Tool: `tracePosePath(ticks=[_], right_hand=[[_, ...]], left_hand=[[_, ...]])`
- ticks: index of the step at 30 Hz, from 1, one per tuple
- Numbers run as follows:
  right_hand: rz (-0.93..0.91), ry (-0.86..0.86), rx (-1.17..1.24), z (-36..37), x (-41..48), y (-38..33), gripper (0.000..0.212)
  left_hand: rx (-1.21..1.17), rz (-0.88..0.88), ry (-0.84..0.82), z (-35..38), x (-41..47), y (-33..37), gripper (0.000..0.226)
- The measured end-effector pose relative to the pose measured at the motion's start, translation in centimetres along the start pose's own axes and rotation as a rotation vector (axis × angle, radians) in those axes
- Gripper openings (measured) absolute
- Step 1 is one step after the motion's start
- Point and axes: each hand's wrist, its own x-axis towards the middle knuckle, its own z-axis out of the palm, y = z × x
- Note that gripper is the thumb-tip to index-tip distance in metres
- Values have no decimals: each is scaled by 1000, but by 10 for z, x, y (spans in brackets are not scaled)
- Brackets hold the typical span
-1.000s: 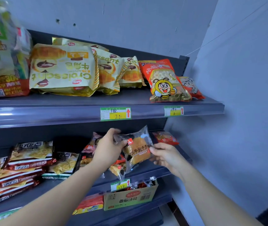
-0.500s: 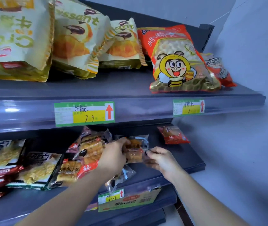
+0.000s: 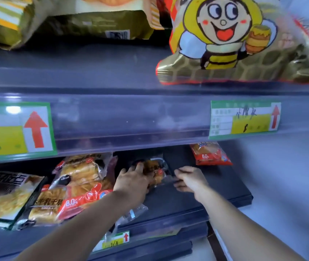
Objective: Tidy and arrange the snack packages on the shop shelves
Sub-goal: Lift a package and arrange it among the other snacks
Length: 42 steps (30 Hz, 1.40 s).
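Since the view was blurred and wide, print on the wrappers could hardly be read, and both forearms were cut off at the bottom edge. Nearest, below the clear bread packet (image 3: pixel 154 171), a lower price tag (image 3: pixel 116 241) was partly covered by a loose flap of film. The packet itself was laid on the dark middle shelf (image 3: pixel 215 187), well back under the upper shelf (image 3: pixel 112 72), its far end lost in shadow. Its left end was gripped by the left hand (image 3: pixel 133 182), fingers curled over the top. Its right edge was pinched by the right hand (image 3: pixel 190 178), fingers bent and knuckles up. Left of the packet, a heap of similar bread packets (image 3: pixel 80 185) was piled, and past it a black-and-yellow bag (image 3: pixel 5 196) was cropped by the frame. Behind and right of the packet, a small red packet (image 3: pixel 209 154) was half hidden by the upper shelf's front rail. Above the packet, a green rail tag (image 3: pixel 244 119) was fixed. Higher up, a bee-printed bag (image 3: pixel 225 40) and olive-gold bags (image 3: pixel 74 21) were cut off at the top. A pale wall (image 3: pixel 291 176) was seen to the packet's right.
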Motion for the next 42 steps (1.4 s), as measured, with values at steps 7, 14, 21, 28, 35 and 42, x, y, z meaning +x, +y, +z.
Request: tracePosePath(ticks=[7,14,21,28,35,42], right_hand=[[211,267,375,-37,45,-11,45],[116,319,375,-32,61,-13,19],[-157,205,545,21,7,-32,14],[-254,-116,209,68,-41,-11,17],[-141,-211,-47,94,-72,0,21],[-230,-29,-349,107,-106,2,27]], left_hand=[[12,-100,60,-5,16,0,51],[-99,-83,180,-2,15,-2,48],[-519,-114,291,-20,15,0,46],[-583,-210,298,-30,-12,-9,72],[-167,-236,177,-27,-50,-29,64],[-224,-225,100,-12,-99,-67,95]])
